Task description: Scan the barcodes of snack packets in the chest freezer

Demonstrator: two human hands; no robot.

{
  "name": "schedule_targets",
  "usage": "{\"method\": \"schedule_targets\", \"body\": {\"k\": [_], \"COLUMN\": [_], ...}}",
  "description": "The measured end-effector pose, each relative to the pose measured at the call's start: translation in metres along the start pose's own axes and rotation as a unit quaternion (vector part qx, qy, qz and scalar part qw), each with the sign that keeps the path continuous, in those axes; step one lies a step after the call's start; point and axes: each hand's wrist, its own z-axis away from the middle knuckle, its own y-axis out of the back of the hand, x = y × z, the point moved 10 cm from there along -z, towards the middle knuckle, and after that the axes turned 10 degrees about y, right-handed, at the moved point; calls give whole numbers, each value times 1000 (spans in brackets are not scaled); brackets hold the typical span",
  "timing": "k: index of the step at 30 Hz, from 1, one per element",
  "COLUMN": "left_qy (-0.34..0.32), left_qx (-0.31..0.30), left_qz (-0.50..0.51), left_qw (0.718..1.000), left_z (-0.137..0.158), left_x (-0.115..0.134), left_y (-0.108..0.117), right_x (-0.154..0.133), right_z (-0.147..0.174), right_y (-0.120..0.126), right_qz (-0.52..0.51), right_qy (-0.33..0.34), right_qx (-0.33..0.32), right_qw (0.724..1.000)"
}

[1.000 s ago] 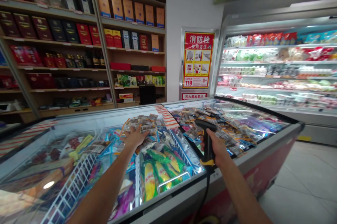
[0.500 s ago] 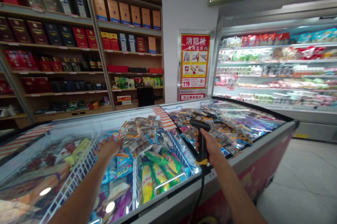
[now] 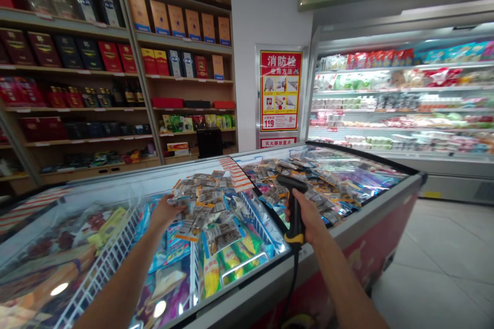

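My right hand (image 3: 306, 218) grips a black and yellow barcode scanner (image 3: 296, 210) by its handle, above the front edge of the chest freezer (image 3: 328, 246). A cord hangs from its base. My left hand (image 3: 166, 210) touches the left side of a pile of small clear packets (image 3: 208, 197) with orange or blue edges. Its thumb and fingers look apart, though packets partly hide the fingertips. The pile appears to lie on the freezer's glass top. One blue-edged packet (image 3: 223, 236) overlaps the view of the yellow and green corn bags (image 3: 231, 262) below.
A second spread of packets (image 3: 293, 179) lies right of the striped strip (image 3: 236, 174). White wire baskets (image 3: 111, 246) divide the freezer's goods. Behind stand shelves of boxed goods (image 3: 177, 71), a red fire-hydrant sign (image 3: 281, 90) and a lit refrigerated display (image 3: 386, 97). Tiled floor (image 3: 420, 257) lies to the right.
My left hand has moved onto the pile's left side. Packets have shifted toward the front, now covering part of the corn bags. My right hand still holds the scanner. The view has turned slightly right.
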Motion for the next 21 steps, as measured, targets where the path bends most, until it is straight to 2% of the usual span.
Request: {"method": "schedule_targets", "body": {"k": [2, 4, 6, 8, 10, 13, 16, 21], "left_qy": [10, -9, -25, -15, 11, 31, 5, -81], "left_qx": [38, 63, 26, -54, -119, -210, -278, -305], "left_qz": [107, 217, 331, 449, 524, 554, 515, 422], "left_qw": [994, 974, 943, 892, 843, 805, 811, 850], "left_z": [5, 12, 17, 23, 32, 53, 78, 111], "left_x": [7, 24, 48, 76, 103, 143, 176, 203], "left_y": [12, 21, 13, -10, -40, -88, -129, -169], "right_x": [-1, -4, -6, -7, -8, -10, -12, -12], "right_z": [1, 1, 0, 0, 1, 5, 8, 8], "right_y": [-1, -1, 0, 1, 0, -1, -2, -1], "right_qz": [-6, -14, -20, -19, -10, 8, 19, 19], "right_qy": [-2, 2, 3, 4, 6, 13, 23, 17], "right_qx": [-3, -3, -3, -5, -13, -28, -37, -42], "right_qw": [1000, 1000, 1000, 1000, 1000, 999, 999, 999]}}
